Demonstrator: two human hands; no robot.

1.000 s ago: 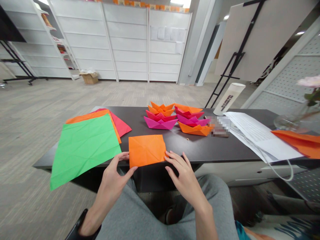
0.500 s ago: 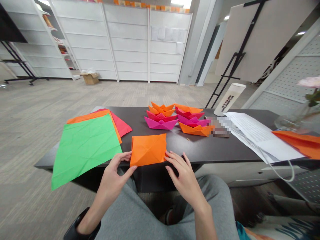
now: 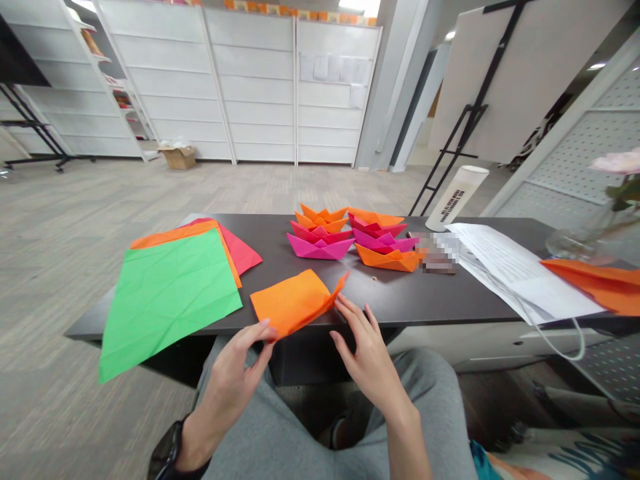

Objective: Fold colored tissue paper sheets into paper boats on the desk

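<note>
A folded sheet of orange paper (image 3: 294, 300) lies turned at an angle near the table's front edge, with a narrow flap standing up along its right side. My left hand (image 3: 241, 367) pinches its front left corner between thumb and fingers. At the raised flap, my right hand (image 3: 364, 347) touches the paper with its fingertips, fingers spread and thumb apart. Behind the sheet stand two rows of folded paper boats, among them a magenta boat (image 3: 320, 249) and an orange boat (image 3: 386, 258).
Left of my hands, a green sheet (image 3: 170, 293) tops a stack of coloured paper and hangs over the edge of the dark table (image 3: 425, 300). To the right are printed pages (image 3: 515, 273), a white cable, a white cylinder (image 3: 457, 198) and more orange paper (image 3: 595, 287).
The orange paper has turned from square-on to slanted, and its right flap now stands up. My left hand has shifted to its front corner; my right hand has barely moved.
</note>
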